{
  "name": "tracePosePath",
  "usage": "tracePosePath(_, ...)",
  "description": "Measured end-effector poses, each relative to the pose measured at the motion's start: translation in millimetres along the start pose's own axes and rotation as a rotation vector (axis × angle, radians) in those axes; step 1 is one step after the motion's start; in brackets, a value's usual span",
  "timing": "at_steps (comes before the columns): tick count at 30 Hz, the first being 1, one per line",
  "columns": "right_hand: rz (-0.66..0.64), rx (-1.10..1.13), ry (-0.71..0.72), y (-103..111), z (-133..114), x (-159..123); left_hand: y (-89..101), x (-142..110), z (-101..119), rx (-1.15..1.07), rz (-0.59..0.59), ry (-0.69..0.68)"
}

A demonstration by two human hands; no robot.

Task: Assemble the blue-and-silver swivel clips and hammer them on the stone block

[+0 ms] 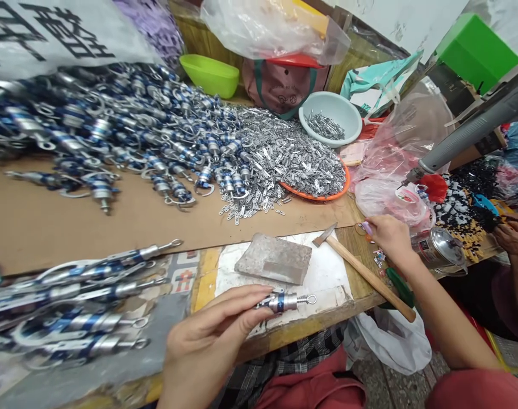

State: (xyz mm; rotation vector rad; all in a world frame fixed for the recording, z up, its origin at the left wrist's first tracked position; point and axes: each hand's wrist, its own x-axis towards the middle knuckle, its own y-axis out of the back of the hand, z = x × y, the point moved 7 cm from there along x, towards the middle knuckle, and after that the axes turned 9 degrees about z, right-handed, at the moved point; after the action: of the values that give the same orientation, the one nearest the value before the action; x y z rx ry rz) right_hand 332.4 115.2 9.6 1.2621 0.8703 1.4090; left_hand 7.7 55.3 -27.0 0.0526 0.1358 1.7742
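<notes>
My left hand (212,335) pinches a small silver and blue metal fitting (284,301) with an eyelet at its end, held just above the table's front edge. My right hand (387,236) reaches out to the right, its fingertips closed on a small thin ring (361,229) beside a few tiny loose parts (378,258). A wooden-handled hammer (365,272) lies between the hands. A flat grey stone block (274,258) rests on a white sheet (331,272) just beyond my left hand.
A large heap of silver and blue fittings (114,125) covers the cardboard at the left. An orange tray (327,196) holds small metal plates, with a pale bowl (331,116) behind. A metal can (438,250) stands right. Another person's hand (514,233) works at the far right.
</notes>
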Motion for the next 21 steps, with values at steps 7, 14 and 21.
tracePosePath(7,-0.099,-0.049,-0.026,-21,22,6,-2.2,-1,-6,-0.054,-0.02,0.034)
tracePosePath(14,-0.009,0.223,-0.062,-23,42,17,4.8,0,-1,-0.132,0.117,0.009)
tracePosePath(21,0.16,0.357,-0.046,-13,46,19,-14.7,9,37,0.016,0.166,-0.505)
